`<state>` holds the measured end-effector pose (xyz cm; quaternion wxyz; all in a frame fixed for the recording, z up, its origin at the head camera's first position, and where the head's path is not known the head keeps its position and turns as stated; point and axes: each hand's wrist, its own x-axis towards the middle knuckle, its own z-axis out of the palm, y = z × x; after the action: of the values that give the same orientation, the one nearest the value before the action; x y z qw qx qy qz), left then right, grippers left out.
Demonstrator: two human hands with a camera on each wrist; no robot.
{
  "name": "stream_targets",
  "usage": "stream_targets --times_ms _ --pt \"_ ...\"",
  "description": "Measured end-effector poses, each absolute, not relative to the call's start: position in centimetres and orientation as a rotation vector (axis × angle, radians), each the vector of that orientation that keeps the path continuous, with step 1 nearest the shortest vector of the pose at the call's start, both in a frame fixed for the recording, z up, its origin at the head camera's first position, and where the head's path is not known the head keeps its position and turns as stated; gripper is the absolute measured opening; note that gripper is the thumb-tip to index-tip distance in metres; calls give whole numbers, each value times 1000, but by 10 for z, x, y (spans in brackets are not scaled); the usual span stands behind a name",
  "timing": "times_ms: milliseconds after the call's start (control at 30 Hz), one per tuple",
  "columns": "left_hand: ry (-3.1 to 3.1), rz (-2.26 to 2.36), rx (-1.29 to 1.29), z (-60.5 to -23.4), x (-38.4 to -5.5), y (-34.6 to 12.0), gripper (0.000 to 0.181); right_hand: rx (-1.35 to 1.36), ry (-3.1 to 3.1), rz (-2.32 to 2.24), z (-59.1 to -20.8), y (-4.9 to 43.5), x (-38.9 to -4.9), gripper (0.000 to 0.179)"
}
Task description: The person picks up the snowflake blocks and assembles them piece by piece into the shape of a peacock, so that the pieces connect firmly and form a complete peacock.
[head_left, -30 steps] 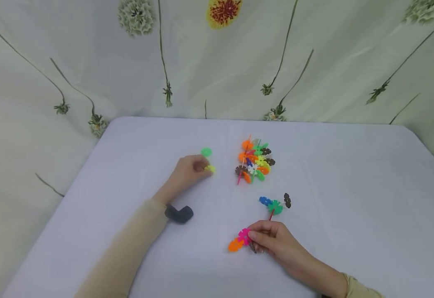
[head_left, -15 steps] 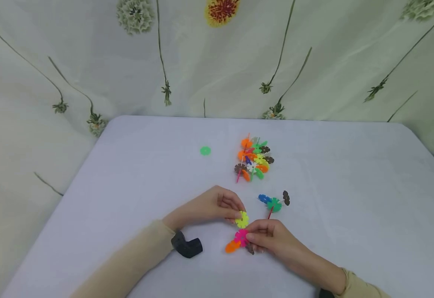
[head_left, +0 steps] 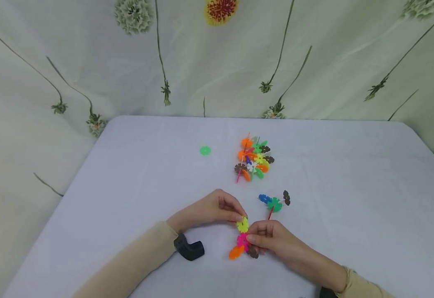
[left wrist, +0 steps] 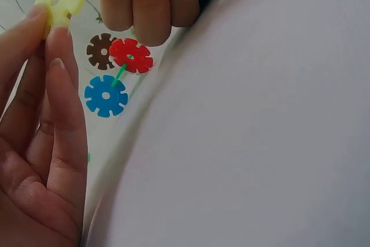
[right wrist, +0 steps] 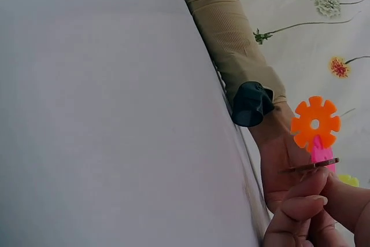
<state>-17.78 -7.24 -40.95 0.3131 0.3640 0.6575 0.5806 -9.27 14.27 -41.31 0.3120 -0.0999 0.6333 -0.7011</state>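
Observation:
My left hand (head_left: 217,209) pinches a yellow notched plastic disc (head_left: 242,224) between thumb and fingertips. Right beside it, my right hand (head_left: 276,240) grips a pink notched disc (head_left: 242,241) joined to an orange disc (head_left: 236,252) and a brown disc (head_left: 252,252). In the head view the yellow disc meets the top edge of the pink one; whether their slots are engaged cannot be told. The right wrist view shows the orange disc (right wrist: 315,123) face on and the brown one edge on.
Just beyond my right hand lies a joined piece with a green disc (head_left: 274,205), blue, brown and red ones. Farther back sits a cluster of several coloured discs (head_left: 253,159). A lone green disc (head_left: 205,150) lies left of it on the white table (head_left: 351,186).
My left hand has brought the yellow disc from near the lone green disc toward me, to the pink disc. My right hand has stayed nearly in place, with the held discs tilting slightly.

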Motion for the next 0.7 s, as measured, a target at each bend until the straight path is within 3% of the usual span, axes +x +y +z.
stream_targets --times_ms 433,700 --pt "1624 1557 1016 -408 -178 -70 14 -319 1621 -1807 -413 144 -95 15" --pt "1627 1568 1037 -410 -176 -71 13 -358 1584 -1800 -413 144 -94 30"
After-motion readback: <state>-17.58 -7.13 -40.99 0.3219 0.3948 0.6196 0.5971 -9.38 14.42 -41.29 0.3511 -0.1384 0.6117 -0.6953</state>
